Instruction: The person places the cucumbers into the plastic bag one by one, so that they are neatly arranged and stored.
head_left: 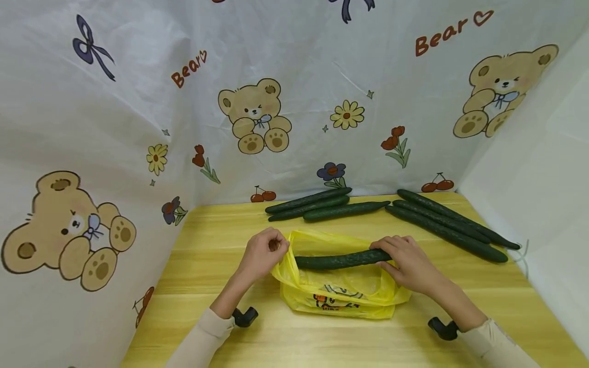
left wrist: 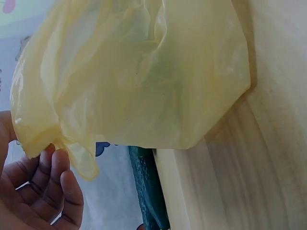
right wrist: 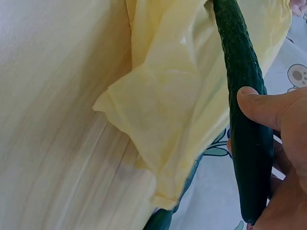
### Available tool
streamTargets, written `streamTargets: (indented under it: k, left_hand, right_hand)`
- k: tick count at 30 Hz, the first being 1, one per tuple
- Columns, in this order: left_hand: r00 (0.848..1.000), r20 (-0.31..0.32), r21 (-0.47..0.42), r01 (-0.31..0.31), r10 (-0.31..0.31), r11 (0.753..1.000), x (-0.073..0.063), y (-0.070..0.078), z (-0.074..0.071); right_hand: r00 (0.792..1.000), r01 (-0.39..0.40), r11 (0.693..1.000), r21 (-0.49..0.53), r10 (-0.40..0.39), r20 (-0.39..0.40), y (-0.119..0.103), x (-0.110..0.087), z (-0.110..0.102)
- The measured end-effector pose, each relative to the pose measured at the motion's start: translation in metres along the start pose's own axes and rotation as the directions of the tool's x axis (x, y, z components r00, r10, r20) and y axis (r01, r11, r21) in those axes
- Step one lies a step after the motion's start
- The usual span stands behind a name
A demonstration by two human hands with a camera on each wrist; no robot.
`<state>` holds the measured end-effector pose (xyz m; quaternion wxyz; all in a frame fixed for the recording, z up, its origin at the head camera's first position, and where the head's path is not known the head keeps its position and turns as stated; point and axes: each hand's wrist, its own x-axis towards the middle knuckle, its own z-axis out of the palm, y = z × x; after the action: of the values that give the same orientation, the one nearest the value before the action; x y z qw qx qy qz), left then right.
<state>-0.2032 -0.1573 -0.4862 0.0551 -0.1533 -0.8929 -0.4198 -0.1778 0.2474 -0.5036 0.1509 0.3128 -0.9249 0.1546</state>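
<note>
Cucumbers number seven — hands two, yellow bag one.

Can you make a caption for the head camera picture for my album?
The left hand pinches a yellow bag while the right hand grips a cucumber at the bag's opening.

Small tabletop booth, as I see it remotely: a wood-grain table meets a white sheet printed with teddy bears, flowers, cherries and the word "Bear", which covers the back and left sides; a plain white surface bounds the right. Whether a home or studio surrounds it, I cannot tell.
</note>
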Motion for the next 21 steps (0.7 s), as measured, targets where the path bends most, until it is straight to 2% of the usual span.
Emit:
streamTargets:
  k: [6,15,21]
  left_hand:
    - [1.0,0.015,0.003,-0.003,0.003,1.0,0.001,-0.001,0.005]
    - [0.999,0.047,0.003,-0.004,0.004,1.0,0.0,0.0,0.008]
    - [0.998,0.055,0.006,-0.004,0.003,1.0,-0.003,0.001,0.008]
  right_hand:
    - [0.999,-0.018,0.999,0.047,0.016,0.045,-0.002,-0.001,-0.003]
    - [0.999,0.024,0.996,0.088,-0.027,0.031,-0.022,0.011,-0.008]
    - [0.997,0.041,0.996,0.082,-0.046,0.064,-0.028,0.019,-0.003]
